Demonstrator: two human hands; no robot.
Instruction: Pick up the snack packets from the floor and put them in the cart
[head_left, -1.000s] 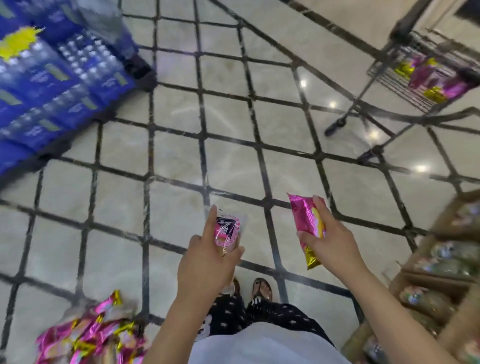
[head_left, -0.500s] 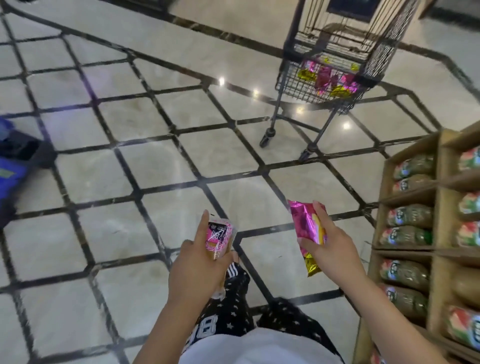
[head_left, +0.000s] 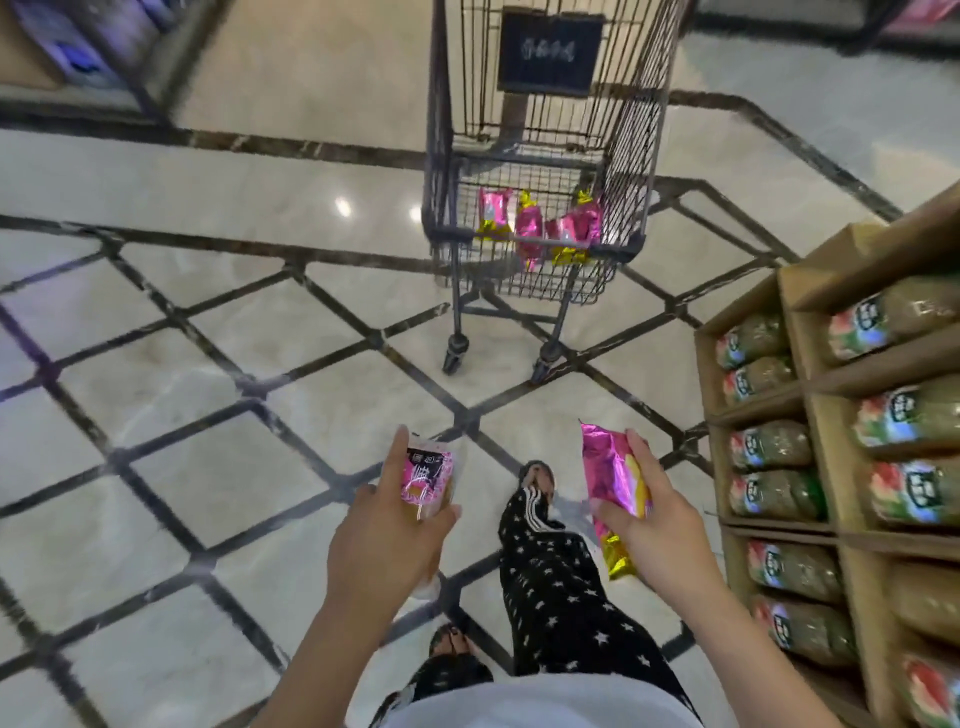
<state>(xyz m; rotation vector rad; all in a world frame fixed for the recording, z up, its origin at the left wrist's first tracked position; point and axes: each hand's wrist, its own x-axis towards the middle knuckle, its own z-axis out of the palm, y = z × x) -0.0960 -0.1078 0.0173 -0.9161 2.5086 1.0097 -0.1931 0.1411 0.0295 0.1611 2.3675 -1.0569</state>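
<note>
Our left hand (head_left: 384, 535) grips a pink-and-black snack packet (head_left: 427, 480), forefinger and thumb curled round it. Our right hand (head_left: 662, 530) pinches a pink foil packet (head_left: 610, 483) with a gold end. We hold both above the tiled floor (head_left: 208, 364), well apart from the wire cart (head_left: 631, 156), whose basket holds several pink packets (head_left: 530, 234). Shelves (head_left: 831, 436) of green packs stand at our right.
</note>
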